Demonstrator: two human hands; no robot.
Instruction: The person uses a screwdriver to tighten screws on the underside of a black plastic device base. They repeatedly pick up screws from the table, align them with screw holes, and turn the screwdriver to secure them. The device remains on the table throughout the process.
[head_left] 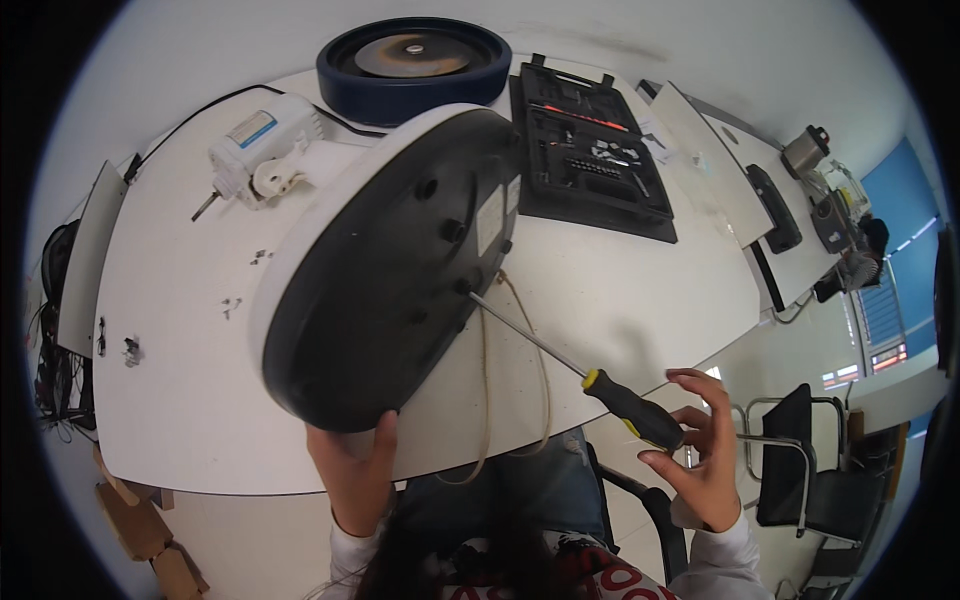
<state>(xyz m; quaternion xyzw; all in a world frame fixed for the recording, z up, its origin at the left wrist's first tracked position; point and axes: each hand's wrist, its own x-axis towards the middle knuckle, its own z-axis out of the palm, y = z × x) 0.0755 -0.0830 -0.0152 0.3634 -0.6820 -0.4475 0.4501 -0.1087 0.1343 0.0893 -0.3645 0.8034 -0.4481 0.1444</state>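
Observation:
My left hand (360, 460) grips the lower end of a large oval base (370, 290), its black underside turned toward me and tilted up from the table. A white shell shows along its rim. In a recess of that underside rests the tip of a screwdriver (630, 408) with a black and yellow handle. The fingers and thumb of my right hand (705, 445) curl loosely around the handle's end, the index finger lifted off it. From the base's right edge hangs a beige cord (487, 390).
Behind the base stand a white motor (255, 145) with a shaft and a dark blue round tub-like part (350, 95). An opened black tool case (610, 215) lies at back right. Small screws (232, 306) dot the table's left. A black chair (785, 450) stands right.

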